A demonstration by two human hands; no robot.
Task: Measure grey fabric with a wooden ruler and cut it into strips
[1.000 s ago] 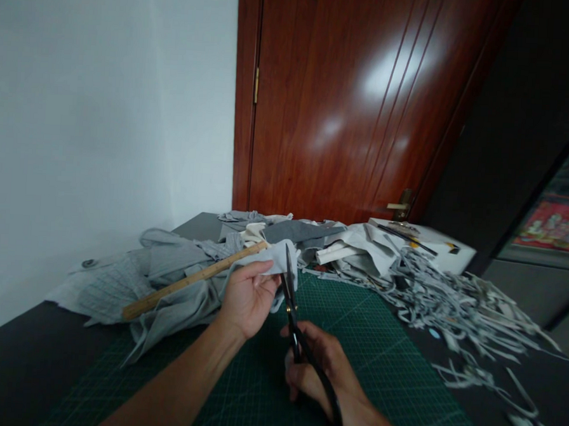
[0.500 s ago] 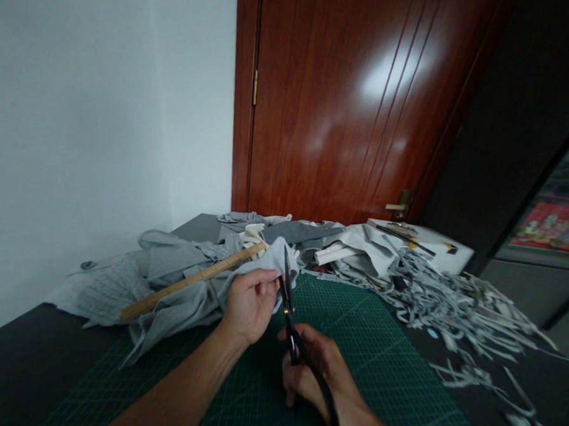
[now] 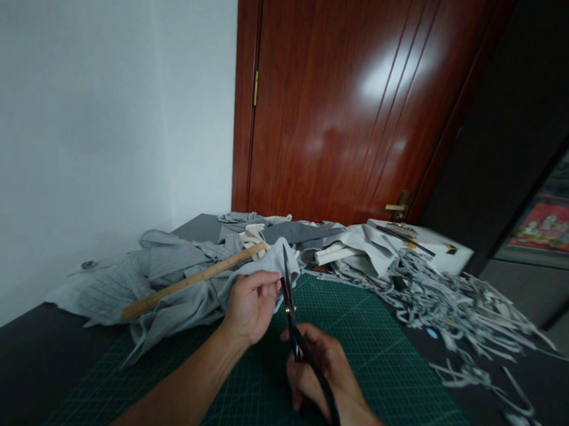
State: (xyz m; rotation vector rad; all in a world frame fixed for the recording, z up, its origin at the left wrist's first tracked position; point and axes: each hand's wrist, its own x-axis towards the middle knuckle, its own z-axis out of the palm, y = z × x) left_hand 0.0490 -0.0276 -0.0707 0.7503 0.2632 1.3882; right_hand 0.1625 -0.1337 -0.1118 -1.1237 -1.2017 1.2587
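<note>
Near the middle of the view, my left hand [image 3: 252, 307] pinches the edge of a light grey cloth [image 3: 275, 258] between thumb and fingers. My right hand [image 3: 321, 371] is wrapped round the handles of black scissors [image 3: 289, 308]. The scissor blades point up and away, against the grey cloth just right of my left fingertips, and look nearly closed. A wooden ruler [image 3: 192, 283] lies slanted over the grey fabric pile [image 3: 181, 258] at the left.
A green cutting mat [image 3: 355, 325] lies under my hands on a dark table [image 3: 10, 357]. Several thin cloth strips [image 3: 451, 311] are heaped at the right. Behind them stands a white box [image 3: 454, 259]. More fabric [image 3: 359, 249] lies along the far edge, before a brown door [image 3: 337, 114].
The scissor blades have drawn slightly closer together. My right hand has shifted a little to the right; my left hand keeps its hold on the cloth, almost unmoved.
</note>
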